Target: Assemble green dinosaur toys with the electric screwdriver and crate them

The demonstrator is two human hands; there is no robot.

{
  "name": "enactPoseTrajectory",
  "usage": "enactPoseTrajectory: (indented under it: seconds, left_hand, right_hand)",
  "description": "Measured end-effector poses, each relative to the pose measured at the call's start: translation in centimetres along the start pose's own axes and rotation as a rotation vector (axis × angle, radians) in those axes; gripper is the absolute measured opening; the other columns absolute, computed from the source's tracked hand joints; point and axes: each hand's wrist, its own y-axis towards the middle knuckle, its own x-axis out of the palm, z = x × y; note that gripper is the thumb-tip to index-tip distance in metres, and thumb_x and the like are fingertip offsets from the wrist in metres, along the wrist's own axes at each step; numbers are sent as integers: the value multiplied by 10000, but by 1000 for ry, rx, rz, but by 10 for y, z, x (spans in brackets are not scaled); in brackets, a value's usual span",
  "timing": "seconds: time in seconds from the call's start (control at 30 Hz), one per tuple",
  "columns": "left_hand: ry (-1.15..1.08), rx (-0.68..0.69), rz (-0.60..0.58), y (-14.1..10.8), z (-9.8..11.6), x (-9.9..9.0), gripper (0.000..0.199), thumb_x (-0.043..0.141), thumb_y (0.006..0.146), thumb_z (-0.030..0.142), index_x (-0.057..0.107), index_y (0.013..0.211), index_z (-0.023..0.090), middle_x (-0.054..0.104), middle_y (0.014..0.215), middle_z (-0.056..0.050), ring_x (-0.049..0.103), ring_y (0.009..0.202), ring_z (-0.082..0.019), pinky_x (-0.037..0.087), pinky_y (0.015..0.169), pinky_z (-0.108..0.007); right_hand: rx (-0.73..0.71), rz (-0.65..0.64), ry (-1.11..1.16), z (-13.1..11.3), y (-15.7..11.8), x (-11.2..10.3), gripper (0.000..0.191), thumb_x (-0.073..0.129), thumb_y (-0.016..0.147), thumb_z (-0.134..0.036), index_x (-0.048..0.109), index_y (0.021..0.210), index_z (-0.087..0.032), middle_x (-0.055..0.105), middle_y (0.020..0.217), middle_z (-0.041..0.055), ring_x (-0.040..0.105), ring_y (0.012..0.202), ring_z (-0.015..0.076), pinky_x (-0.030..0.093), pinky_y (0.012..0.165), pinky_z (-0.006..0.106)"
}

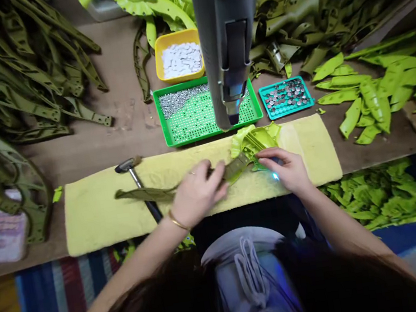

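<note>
My left hand (199, 190) is closed round a long, curved olive-green plastic part (147, 194), whose narrow tail reaches left over the cloth. The other end of that part meets a lime-green plastic shell (262, 138), lying with its hollow, ribbed side up. The fingers of my right hand (286, 168) are pinched at the shell's lower edge, close to where the two pieces join; whether a small item is between the fingertips is hidden. Both pieces are over a yellow cloth pad (96, 213). A hammer (135, 176) rests there, its handle crossing under the olive part.
A grey powered driver (233, 44) hangs above the pad. Behind are a green tray (203, 123) of screws, a yellow bin (181, 59) of white pieces and a teal tray (287, 97) of small metal discs. Olive parts (22, 73) and lime pieces (373, 96) are heaped at the sides.
</note>
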Motion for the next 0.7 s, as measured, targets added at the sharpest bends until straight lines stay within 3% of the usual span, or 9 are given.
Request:
enactPoseTrajectory:
  seconds: [0.07,0.17,0.33,0.5,0.7]
  left_hand:
    - [-23,-31,-52,-2,19,16,461,526,926,438,606,1229,99,599,926,-151,573,749,-230,506,625,-345]
    - [-42,-46,-89,-5,11,27,448,510,934,439,598,1268,155,613,963,-143,576,808,-246,503,695,-365]
    - [-110,-42,-105,5,-17,20,466,516,932,415,577,1309,146,618,1058,-164,554,933,-276,486,798,-400]
    - [-100,-32,-86,19,-2,16,481,473,953,421,543,1350,158,633,1067,-135,544,947,-265,468,817,-389]
    - [-117,-74,-81,21,5,26,462,455,960,435,572,1329,185,631,1057,-133,544,941,-263,463,795,-377]
  right_hand:
    - [-84,16,-69,-1,-1,0,85,696,789,-260,750,854,-248,765,896,24,704,855,166,576,824,344]
    - [-206,45,-158,-1,-2,1,75,678,816,-247,736,863,-248,759,864,22,698,813,163,572,791,347]
    - [-340,87,-192,2,-2,6,67,646,844,-196,701,845,-234,733,801,14,666,740,146,548,715,323]
    - [-434,84,-182,8,-3,9,89,640,842,-162,685,870,-233,725,798,19,647,736,151,523,699,336]
    - [-407,58,-190,8,-6,7,89,622,850,-198,688,863,-256,734,798,21,663,735,171,530,703,369]
